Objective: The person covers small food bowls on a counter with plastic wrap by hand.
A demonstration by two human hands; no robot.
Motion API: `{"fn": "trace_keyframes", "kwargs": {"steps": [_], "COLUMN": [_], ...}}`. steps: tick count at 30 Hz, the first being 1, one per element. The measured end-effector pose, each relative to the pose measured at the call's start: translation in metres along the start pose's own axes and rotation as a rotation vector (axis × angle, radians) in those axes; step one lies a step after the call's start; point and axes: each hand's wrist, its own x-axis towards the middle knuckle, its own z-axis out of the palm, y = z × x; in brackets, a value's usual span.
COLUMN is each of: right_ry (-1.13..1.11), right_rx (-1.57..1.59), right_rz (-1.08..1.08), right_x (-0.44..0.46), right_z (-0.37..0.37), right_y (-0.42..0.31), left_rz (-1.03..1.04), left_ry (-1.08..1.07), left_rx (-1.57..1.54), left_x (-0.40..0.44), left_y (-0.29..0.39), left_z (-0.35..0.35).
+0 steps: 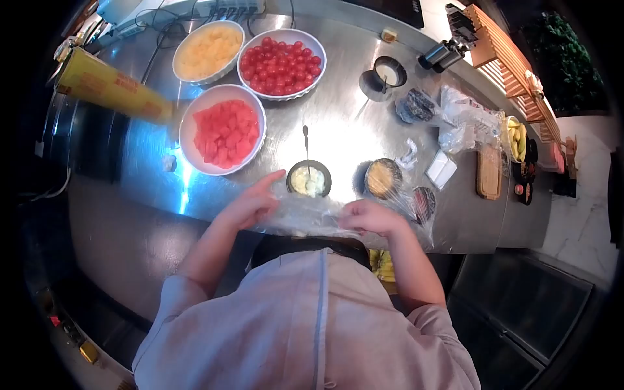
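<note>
A sheet of clear cling film [305,211] stretches between my two hands at the table's front edge. My left hand [257,201] has its index finger stretched out toward a small dark bowl [328,185] and its other fingers curled at the film's left end. My right hand [369,218] pinches the film on the right, with the fingertips partly hidden. The bowl holds a pale, lumpy food [307,181], and a spoon [305,140] sticks out on its far side. Right of it, a second small bowl holds yellowish food [382,179] under shiny film.
White bowls of red cubed fruit [224,133], cherry tomatoes [279,66] and pale yellow pieces [208,53] stand left on the steel table [351,84]. A long yellow box [114,88] lies beyond. Crumpled plastic [465,120], a dark cup [390,73] and a wooden board [489,172] are right.
</note>
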Motion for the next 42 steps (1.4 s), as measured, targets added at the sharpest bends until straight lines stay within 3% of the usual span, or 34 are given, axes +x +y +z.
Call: {"fn": "trace_keyframes", "kwargs": {"steps": [1,2,3,5,7,9,10,12,13,15,17,21,25,29,35,37,42], "right_ry": [-0.154,-0.289,-0.446,-0.606,-0.617,-0.734,-0.789,-0.614,-0.306,-0.339,-0.222,-0.050,-0.056,0.103,0.095,0.202,0.174], "right_rx": [0.005,0.085,0.235,0.341,0.275,0.575,0.737,1.042,1.102,1.180,1.223,1.200,1.170,1.098,0.937,0.903,0.954], "right_rz": [-0.111,-0.368,-0.776,-1.293,-1.406,-1.336,-1.285,-1.008,-0.840,-0.746,-0.665,-0.461,-0.372,-0.225,-0.133,-0.075,-0.081], "right_x": [-0.014,-0.032,-0.040,-0.067,-0.074,-0.045,-0.028,0.028,0.050,0.078,0.084,0.112,0.112,0.097,0.093,0.095,0.113], "right_z": [-0.010,-0.013,-0.012,-0.012,-0.018,-0.014,-0.012,-0.040,-0.053,-0.065,-0.061,-0.062,-0.045,-0.027,-0.022,-0.016,-0.016], "right_y": [-0.001,-0.014,-0.030,-0.076,-0.105,-0.123,-0.127,-0.113,-0.096,-0.071,-0.061,-0.033,-0.005,0.006,0.012,0.008,0.034], "left_rz": [0.057,0.111,0.233,0.488,0.688,0.871,0.817,0.654,0.572,0.531,0.500,0.365,0.334,0.324,0.240,0.207,0.163], "left_ry": [-0.189,-0.376,-0.469,-0.665,-0.676,-0.545,-0.417,-0.168,-0.115,-0.153,-0.240,0.032,0.018,-0.033,0.066,0.109,0.152], "left_rx": [-0.209,-0.420,-0.419,-0.574,-0.576,-0.583,-0.650,-0.727,-0.745,-0.789,-0.907,-0.790,-0.746,-0.715,-0.841,-0.762,-0.695], "left_x": [-0.012,-0.025,-0.035,-0.057,-0.060,-0.042,-0.016,0.039,0.057,0.064,0.060,0.070,0.057,0.050,0.056,0.060,0.058], "left_y": [0.014,0.030,0.058,0.103,0.124,0.136,0.128,0.105,0.091,0.077,0.062,0.025,0.000,-0.033,-0.062,-0.076,-0.098], "left_z": [0.003,0.009,0.022,0.049,0.069,0.078,0.059,0.013,-0.002,-0.006,-0.003,-0.008,-0.007,-0.013,-0.002,-0.003,0.001]}}
